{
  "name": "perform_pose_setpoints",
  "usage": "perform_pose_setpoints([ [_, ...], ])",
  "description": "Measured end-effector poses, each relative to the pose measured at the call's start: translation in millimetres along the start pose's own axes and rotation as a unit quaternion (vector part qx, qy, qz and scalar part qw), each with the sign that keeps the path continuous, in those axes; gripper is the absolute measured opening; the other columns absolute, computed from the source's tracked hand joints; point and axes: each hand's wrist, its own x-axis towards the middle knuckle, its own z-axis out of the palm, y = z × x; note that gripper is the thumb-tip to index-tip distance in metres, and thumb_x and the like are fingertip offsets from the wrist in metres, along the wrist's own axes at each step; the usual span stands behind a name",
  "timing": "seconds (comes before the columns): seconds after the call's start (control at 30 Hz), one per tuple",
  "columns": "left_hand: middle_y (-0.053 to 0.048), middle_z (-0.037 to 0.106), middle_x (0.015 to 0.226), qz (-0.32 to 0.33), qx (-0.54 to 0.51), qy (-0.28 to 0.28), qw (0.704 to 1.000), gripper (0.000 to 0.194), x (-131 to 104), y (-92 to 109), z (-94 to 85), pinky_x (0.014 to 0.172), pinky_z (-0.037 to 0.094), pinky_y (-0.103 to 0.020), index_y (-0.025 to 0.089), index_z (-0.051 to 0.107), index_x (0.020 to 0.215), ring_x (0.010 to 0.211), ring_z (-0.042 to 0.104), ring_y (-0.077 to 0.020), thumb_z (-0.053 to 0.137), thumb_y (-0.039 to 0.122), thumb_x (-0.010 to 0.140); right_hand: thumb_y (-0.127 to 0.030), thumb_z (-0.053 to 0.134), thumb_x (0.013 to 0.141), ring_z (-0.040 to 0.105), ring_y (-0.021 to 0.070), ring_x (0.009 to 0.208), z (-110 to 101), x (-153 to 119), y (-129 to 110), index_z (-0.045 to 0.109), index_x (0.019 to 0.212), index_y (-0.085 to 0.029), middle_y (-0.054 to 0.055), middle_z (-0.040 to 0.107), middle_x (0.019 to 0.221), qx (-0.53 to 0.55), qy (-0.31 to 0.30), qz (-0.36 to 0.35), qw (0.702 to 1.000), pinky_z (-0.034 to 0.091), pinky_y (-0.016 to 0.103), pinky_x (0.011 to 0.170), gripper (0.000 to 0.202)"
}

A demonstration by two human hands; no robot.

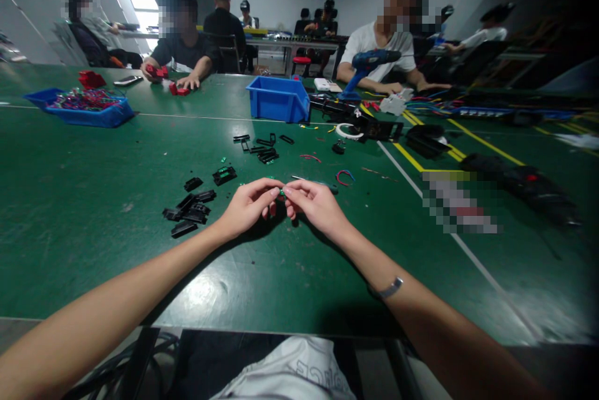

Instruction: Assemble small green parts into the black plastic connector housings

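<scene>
My left hand [253, 203] and my right hand [312, 201] meet above the green table [299, 275], their fingertips pinched on a small green piece [281, 192]. Most of that piece is hidden by the fingers. Left of my left hand lie several black plastic parts [184, 228], and a black housing with green in it [224, 175] sits a little farther off. Beyond my hands is a group of thin black frames [267, 155]. A red and blue wire loop [345, 177] rests past my right hand.
A blue bin [279, 99] stands farther back, with a blue tray of wires [88, 107] at the left. A cordless drill [369, 69], cables and black assemblies [365, 123] occupy the right back. Across the table, a person's hands hold red parts [156, 72]; another person sits behind the drill.
</scene>
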Motion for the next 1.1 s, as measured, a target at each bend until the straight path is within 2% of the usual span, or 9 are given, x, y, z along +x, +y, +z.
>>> perform_pose_setpoints([
  [0.6,-0.002,0.066,0.071,-0.007,0.011,-0.003,1.0,0.037,1.0,-2.2,0.6,0.049,0.046,-0.019,0.014,0.069,0.118,0.054,0.057,-0.0095,0.067,0.04,0.092,-0.049,0.074,0.085,0.061,0.0126,0.058,-1.9,1.9,3.9,0.068,0.097,-0.015,0.001,0.065,0.071,0.006,-0.001,0.004,1.0,0.048,0.024,0.05,0.037],
  [0.9,-0.003,0.068,0.075,0.018,0.03,0.011,0.999,0.035,2.1,-4.3,1.1,0.05,0.047,-0.018,0.015,0.07,0.119,0.056,0.057,-0.0088,0.064,0.039,0.094,-0.046,0.076,0.082,0.063,0.0143,0.059,-0.7,2.1,3.2,0.064,0.111,-0.017,0.0,0.065,0.07,0.009,0.012,0.003,1.0,0.051,0.026,0.053,0.043],
  [1.1,-0.002,0.066,0.071,0.024,0.072,0.063,0.995,0.039,0.0,-9.0,1.8,0.051,0.048,-0.019,0.016,0.069,0.124,0.058,0.059,-0.011,0.064,0.04,0.094,-0.046,0.075,0.083,0.06,0.0134,0.054,-4.0,2.3,-0.4,0.065,0.095,-0.017,-0.001,0.063,0.063,-0.053,0.07,-0.019,0.996,0.05,0.025,0.05,0.033],
])
